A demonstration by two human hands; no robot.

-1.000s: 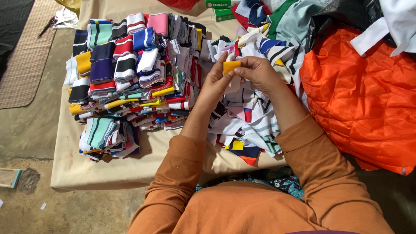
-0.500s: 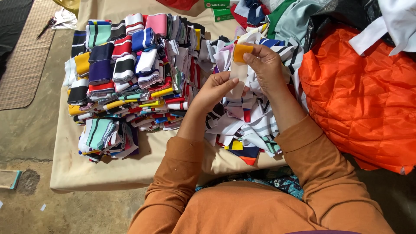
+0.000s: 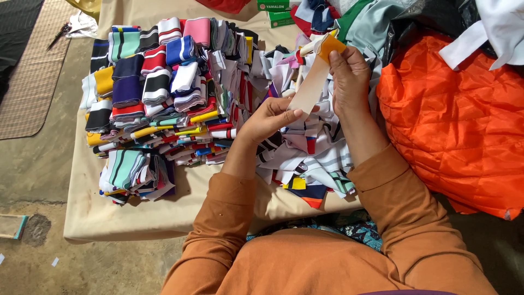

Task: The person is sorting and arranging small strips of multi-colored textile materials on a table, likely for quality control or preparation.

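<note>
A cream knit strip with an orange end (image 3: 315, 82) is stretched between my two hands above a loose heap of striped fabric pieces (image 3: 305, 153). My right hand (image 3: 349, 74) pinches the orange top end. My left hand (image 3: 270, 117) grips the lower cream end. Both arms wear rust-orange sleeves.
Stacks of folded coloured rib pieces (image 3: 164, 87) cover the left of a beige cloth (image 3: 136, 218) on the floor. An orange quilted garment (image 3: 453, 120) lies at right. Green boxes (image 3: 273, 11) sit at the top. A woven mat (image 3: 33, 82) and scissors (image 3: 57, 34) lie far left.
My right hand has risen and moved away with the orange end, and the strip has unfolded and stretched out between the two hands.
</note>
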